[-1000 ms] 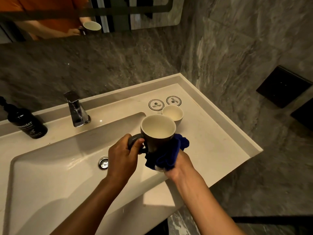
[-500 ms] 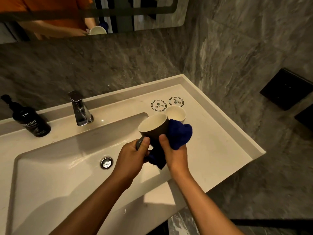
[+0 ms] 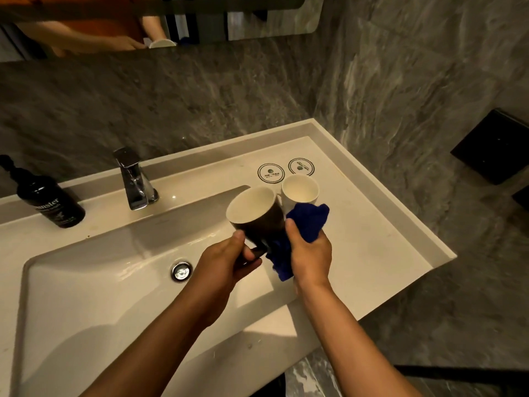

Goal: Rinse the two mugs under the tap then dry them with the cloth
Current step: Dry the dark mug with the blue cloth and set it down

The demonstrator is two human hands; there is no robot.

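Blue cloth (image 3: 307, 224) is bunched in the right hand (image 3: 310, 253), whose fingers curl round it and press it against the side of the dark mug (image 3: 259, 222), thumb up along the mug's wall. Left hand (image 3: 226, 262) grips this mug by its handle, holding it tilted above the right end of the sink (image 3: 86, 282). Just behind, the white mug (image 3: 299, 190) stands upright on the table (image 3: 372, 247), near two round coasters (image 3: 271, 173).
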